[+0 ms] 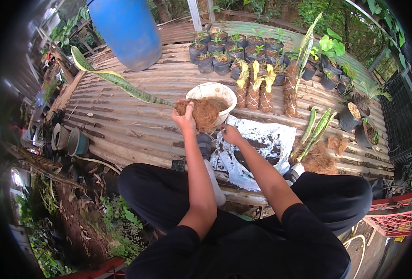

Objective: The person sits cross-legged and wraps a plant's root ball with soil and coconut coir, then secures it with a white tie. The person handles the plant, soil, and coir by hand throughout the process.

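My left hand (pixel 185 117) grips a wad of brown coconut fibre (pixel 206 114) at the base of a long snake plant leaf (pixel 129 88), which reaches out to the left. The fibre hangs against the near rim of a white plastic bucket (pixel 228 96). My right hand (pixel 231 134) is just right of the fibre, over the edge of a white plastic sack (pixel 284 134) with dark soil (pixel 258 153) on it. Its fingers are curled; whether a thin strand is between them cannot be made out.
Snake plant cuttings (pixel 315 130) and loose coconut fibre (pixel 319 160) lie to the right. Behind the bucket stand fibre-wrapped, string-tied plants (pixel 253 96) and several seedlings in black polybags (pixel 235 50). A blue barrel (pixel 129 31) rises at the back on the corrugated sheet surface (pixel 122 129).
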`<state>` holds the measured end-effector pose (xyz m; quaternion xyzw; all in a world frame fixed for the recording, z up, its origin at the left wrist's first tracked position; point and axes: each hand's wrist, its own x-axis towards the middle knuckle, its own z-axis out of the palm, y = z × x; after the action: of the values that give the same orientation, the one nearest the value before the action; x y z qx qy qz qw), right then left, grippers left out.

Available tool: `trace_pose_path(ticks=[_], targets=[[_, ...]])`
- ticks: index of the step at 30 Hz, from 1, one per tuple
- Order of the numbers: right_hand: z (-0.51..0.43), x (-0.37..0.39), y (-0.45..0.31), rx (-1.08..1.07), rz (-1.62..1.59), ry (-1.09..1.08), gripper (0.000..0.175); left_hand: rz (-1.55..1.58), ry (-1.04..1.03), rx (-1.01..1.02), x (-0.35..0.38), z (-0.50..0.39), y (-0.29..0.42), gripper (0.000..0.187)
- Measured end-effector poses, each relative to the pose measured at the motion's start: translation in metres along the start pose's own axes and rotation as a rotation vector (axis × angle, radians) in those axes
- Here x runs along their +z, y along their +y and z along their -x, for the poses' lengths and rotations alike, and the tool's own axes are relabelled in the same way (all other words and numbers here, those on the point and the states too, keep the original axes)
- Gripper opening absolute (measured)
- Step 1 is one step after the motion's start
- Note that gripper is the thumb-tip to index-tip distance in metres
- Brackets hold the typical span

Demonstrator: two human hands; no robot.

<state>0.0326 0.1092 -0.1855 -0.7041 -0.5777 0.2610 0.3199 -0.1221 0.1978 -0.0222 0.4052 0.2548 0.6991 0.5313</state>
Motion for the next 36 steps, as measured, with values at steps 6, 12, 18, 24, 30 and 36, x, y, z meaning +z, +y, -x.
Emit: trace_pose_path(ticks=[6,12,18,24,30,36], targets=[[0.010,0.028,-0.011,-0.033,0.397,-0.248,0.057,-0.070,-0.011,0.012,-0.025,-0.006,-0.009,0.029],[0.006,0.036,0.001,-0.031,0.602,-0.257,0.031,-0.093,0.079,-0.040,-0.025,0.000,-0.015,0.035],[-0.010,0.016,-0.001,0.098,0.468,-0.134,0.015,-0.082,0.054,-0.041,-0.025,-0.001,-0.019,0.029],[-0.006,0.008,-0.014,0.251,0.335,0.158,0.021,-0.081,0.059,-0.032,-0.018,0.004,-0.021,0.021],[0.021,0.020,-0.019,0.104,0.542,-0.304,0.027,-0.088,0.051,-0.055,-0.026,0.004,-0.024,0.023],[0.015,0.019,-0.011,0.279,0.426,-0.286,0.027,-0.130,0.074,-0.074,-0.031,0.003,-0.023,0.025]])
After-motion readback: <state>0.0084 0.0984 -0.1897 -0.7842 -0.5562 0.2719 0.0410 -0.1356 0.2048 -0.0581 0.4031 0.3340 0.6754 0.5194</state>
